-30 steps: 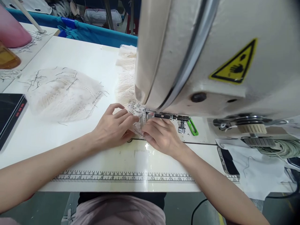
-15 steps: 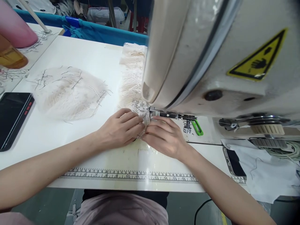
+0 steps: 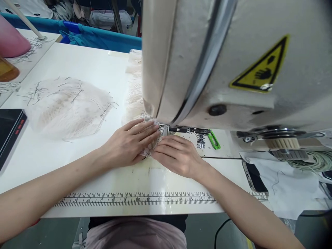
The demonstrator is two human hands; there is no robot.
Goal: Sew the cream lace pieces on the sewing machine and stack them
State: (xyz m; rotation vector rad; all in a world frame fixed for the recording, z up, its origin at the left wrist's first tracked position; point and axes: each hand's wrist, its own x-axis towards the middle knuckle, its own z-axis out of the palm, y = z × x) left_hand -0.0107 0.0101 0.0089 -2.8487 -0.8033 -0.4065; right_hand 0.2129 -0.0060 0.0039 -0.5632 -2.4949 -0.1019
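Observation:
A strip of cream lace [image 3: 133, 83] runs along the table and under the head of the sewing machine [image 3: 166, 58]. Over its near end lies my left hand [image 3: 129, 141], fingers stretched out flat on the lace beside the presser foot area. My right hand [image 3: 177, 155] is closed at the lace's right edge, thumb and fingers pressed together on it, just in front of the metal foot parts [image 3: 178, 130]. The needle point is hidden behind the machine head. Another piece of cream lace [image 3: 70, 110] with dark loose threads lies to the left.
A black device [image 3: 9, 135] sits at the left, below a pink cone [image 3: 12, 41]. A printed ruler [image 3: 145, 200] follows the table's front edge. At the right are a bright green loop [image 3: 214, 140], a phone [image 3: 255, 177] and white cloth [image 3: 287, 190].
My left fingers have straightened from a more curled pose and spread over the lace. My right hand stays at the lace edge. The camera view has shifted, moving the machine leftward in the picture.

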